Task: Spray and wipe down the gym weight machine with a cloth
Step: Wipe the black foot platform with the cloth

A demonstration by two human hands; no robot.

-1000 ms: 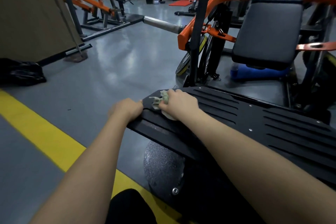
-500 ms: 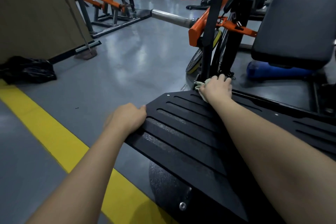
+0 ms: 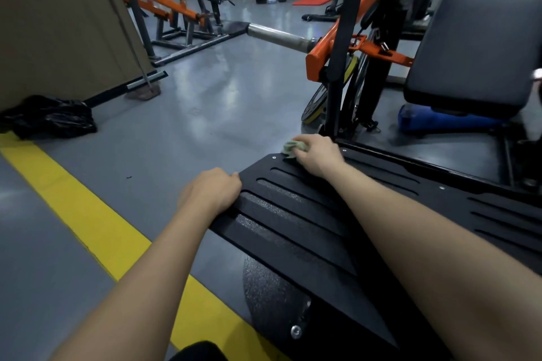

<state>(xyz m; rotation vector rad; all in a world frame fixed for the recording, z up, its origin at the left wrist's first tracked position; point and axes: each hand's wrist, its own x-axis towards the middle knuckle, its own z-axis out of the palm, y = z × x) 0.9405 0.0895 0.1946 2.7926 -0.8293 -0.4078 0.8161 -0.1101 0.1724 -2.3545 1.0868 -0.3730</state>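
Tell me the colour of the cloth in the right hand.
Pale green cloth, clearest in the head view.

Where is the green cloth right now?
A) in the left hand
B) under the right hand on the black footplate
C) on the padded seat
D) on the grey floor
B: the right hand holds the cloth against the far corner of the black footplate; the left hand grips only its edge.

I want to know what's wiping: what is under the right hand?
A crumpled green cloth pokes out from under the right hand, on the black footplate. The hand covers the rest of it.
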